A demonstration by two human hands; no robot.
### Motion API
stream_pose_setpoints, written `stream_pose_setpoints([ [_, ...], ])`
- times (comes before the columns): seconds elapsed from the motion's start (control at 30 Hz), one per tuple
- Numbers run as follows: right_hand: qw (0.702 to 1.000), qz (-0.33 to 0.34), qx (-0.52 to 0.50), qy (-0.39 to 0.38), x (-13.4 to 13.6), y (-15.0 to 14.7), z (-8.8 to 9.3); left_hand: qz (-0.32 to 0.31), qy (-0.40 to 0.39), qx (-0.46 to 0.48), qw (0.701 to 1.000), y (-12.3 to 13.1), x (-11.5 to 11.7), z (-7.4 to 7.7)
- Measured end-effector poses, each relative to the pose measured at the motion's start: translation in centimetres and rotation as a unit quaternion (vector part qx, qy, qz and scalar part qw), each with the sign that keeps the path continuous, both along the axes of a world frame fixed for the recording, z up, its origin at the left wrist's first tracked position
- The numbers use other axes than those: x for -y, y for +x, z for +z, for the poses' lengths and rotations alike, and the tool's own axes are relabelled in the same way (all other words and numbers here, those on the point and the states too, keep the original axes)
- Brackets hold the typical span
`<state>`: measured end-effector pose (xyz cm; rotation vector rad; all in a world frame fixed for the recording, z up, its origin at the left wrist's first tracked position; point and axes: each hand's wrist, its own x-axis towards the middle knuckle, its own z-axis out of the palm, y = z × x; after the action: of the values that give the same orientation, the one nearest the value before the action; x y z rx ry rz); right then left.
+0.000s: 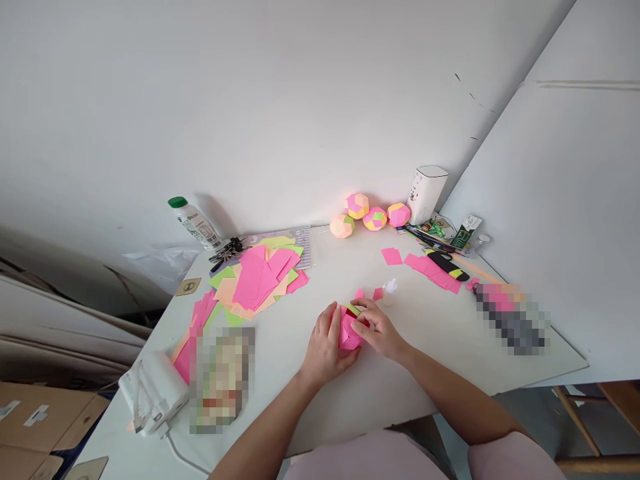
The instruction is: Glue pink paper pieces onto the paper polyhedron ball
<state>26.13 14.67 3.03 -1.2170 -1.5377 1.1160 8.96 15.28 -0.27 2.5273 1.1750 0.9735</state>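
A pink folded-paper ball (348, 333) with a green piece on its top edge is held between both hands over the white table. My left hand (324, 345) wraps round its left side, fingers along the top and thumb below. My right hand (381, 330) pinches the ball's upper right edge, where a dark opening shows. Just beyond the ball lie small pink paper pieces (377, 294). A small clear glue bottle (389, 292) with a white tip stands to the right of them.
Several finished paper balls (375, 219) sit by the wall. Sticky-note sheets (257, 280) pile up at left, near keys (231, 251) and a green-capped bottle (194, 223). A white power bank (155, 387) lies front left. Pink strips (434, 272) and a utility knife (447, 264) are at right.
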Motion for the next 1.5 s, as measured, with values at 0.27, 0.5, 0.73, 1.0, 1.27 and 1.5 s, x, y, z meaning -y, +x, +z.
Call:
stream_pose_setpoints([
  [0.27,0.998,0.017,-0.031,-0.052,-0.1,0.4,0.1,-0.045,-0.074,0.043,0.995,-0.5,0.0,0.8],
  [0.5,0.997,0.021,-0.036,-0.069,-0.1,0.2,0.1,-0.036,-0.071,0.011,0.997,-0.5,0.1,1.1],
  [0.73,0.996,0.020,-0.057,-0.068,-0.1,0.2,0.4,-0.042,-0.081,0.035,0.995,-0.4,0.3,1.2],
  [1.0,0.993,-0.012,-0.072,-0.090,-0.2,0.2,0.8,-0.079,-0.238,0.198,0.948,-0.5,0.1,1.3],
  [1.27,0.962,-0.251,0.014,0.108,-0.8,2.9,2.4,-0.058,-0.357,0.244,0.900,-1.4,-0.8,2.8],
  [1.5,0.925,-0.351,0.139,0.051,-3.1,7.0,0.1,0.003,-0.392,0.263,0.882,-1.0,-0.8,2.4],
])
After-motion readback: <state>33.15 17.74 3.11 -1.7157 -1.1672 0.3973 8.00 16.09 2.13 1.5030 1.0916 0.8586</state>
